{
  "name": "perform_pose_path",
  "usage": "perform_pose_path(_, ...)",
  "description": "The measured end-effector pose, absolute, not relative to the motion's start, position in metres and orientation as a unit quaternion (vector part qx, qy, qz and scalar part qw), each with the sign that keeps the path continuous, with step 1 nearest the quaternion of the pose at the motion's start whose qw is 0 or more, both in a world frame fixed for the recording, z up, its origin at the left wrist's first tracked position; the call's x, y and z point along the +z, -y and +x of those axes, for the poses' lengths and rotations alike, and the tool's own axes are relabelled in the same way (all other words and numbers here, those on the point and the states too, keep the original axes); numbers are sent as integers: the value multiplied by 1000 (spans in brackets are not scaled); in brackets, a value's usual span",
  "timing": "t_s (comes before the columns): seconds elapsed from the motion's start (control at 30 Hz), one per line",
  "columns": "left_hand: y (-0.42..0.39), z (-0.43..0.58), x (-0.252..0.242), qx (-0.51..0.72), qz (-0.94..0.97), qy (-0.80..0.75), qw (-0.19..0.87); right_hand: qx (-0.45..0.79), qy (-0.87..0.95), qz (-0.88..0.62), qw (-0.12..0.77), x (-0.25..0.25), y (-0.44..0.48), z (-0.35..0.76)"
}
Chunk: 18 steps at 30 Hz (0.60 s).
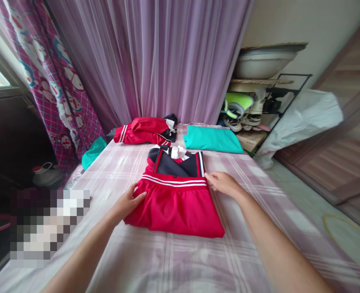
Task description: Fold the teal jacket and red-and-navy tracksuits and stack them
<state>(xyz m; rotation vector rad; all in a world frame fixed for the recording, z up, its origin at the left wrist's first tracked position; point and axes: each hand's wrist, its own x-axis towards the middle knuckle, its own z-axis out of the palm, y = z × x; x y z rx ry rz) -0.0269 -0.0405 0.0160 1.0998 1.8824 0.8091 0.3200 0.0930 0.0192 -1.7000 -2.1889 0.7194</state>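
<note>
A red and dark navy jacket (174, 207) lies folded into a compact block on the bed, with white-striped red ribbing across its middle and a white piece at its collar end. My left hand (126, 205) is at the block's left edge, thumb on top of the red cloth and fingers around the side, partly hidden. At the right edge, by the end of the striped band, my right hand (224, 183) pinches the cloth between thumb and fingertips. Beyond it lie another red and navy garment (146, 128), loosely bundled, and a flat folded turquoise cloth (212, 138).
A plaid sheet (174, 264) covers the bed. Purple curtains (155, 61) hang behind it. To the right stand a rack (277, 110) with shoes and a basin (264, 63), and a white plastic bag (305, 118). A turquoise bundle (94, 152) sits at the left edge.
</note>
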Motion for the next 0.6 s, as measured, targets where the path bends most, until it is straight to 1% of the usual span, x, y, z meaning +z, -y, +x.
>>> perform_pose_path(0.07, 44, -20, 5, 323, 475, -744, 340, 286, 762, -551, 186, 4, -65, 332)
perform_pose_path(0.13, 52, -18, -2, 315, 505, -737, 321, 287, 764, -533, 223, -6, -45, 334)
perform_pose_path(0.23, 60, -22, 2, 277, 531, -740, 305, 245, 752, -561, 245, -8, -32, 323)
perform_pose_path(0.33, 54, -23, 19, 214, 548, -774, 235, 188, 734, -603, 248, -3, -28, 311)
perform_pose_path(0.4, 44, -18, 30, 182, 550, -794, 186, 150, 732, -605, 276, 0, -26, 306)
perform_pose_path(0.5, 33, -8, 37, 199, 549, -796, 158, 107, 723, -597, 331, 0, -23, 304)
perform_pose_path(0.53, 31, -6, 36, 213, 546, -796, 154, 101, 717, -604, 332, -1, -23, 304)
perform_pose_path(0.6, 30, -3, 31, 220, 534, -803, 149, 107, 716, -627, 286, -3, -23, 304)
